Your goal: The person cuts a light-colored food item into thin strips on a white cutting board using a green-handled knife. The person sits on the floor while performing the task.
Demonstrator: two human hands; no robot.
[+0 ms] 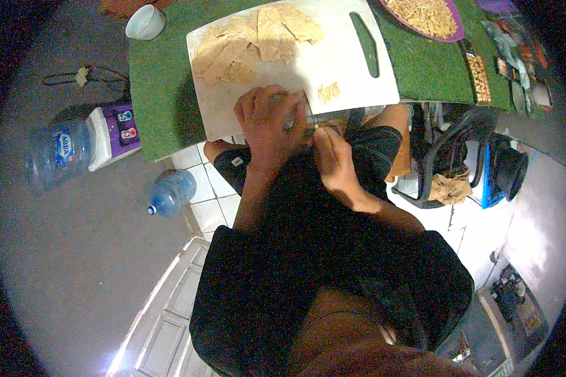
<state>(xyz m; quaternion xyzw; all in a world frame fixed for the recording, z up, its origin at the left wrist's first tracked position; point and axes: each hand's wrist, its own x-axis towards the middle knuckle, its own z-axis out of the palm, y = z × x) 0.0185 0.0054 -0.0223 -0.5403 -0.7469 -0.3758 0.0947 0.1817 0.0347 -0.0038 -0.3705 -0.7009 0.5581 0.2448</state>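
A white plastic cutting board lies before me, its handle slot at the right. Flat, crinkled tan food sheets overlap on its far left part. My right hand grips a knife at the near edge, its thin blade pointing away from me over the board. Just left of the blade, my left hand rests on the board with bent fingers; whatever lies under them is hidden. Right of the blade sits a small cluster of narrow cut tan strips.
Green artificial turf covers the table under the board. A purple basin of tan strips stands far right, a white bowl far left. Right of the turf's middle lies a dark printed box. A large water bottle lies at lower left.
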